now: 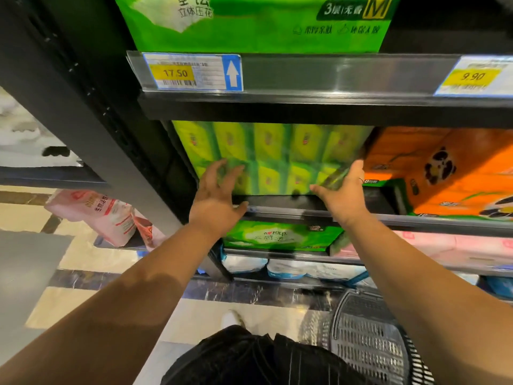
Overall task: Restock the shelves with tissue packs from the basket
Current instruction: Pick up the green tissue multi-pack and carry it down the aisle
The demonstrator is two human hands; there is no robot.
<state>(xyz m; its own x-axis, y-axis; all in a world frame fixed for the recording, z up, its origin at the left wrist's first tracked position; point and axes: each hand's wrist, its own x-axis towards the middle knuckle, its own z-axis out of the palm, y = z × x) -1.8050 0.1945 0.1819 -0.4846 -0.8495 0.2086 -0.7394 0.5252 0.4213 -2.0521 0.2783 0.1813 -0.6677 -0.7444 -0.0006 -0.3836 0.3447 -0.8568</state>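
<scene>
A large green multipack of tissue packs stands on the middle shelf, its face toward me. My left hand lies flat against the pack's lower left part, fingers spread. My right hand presses on the pack's lower right corner, thumb pointing left along its bottom edge. Both hands touch the pack without wrapping around it. The grey basket sits on the floor at the lower right, and I cannot see what it holds.
An orange panda-print tissue pack stands right beside the green one. Another green pack fills the upper shelf, above price tags. Lower shelves hold green, pink and white packs. A pink pack hangs left of the black upright.
</scene>
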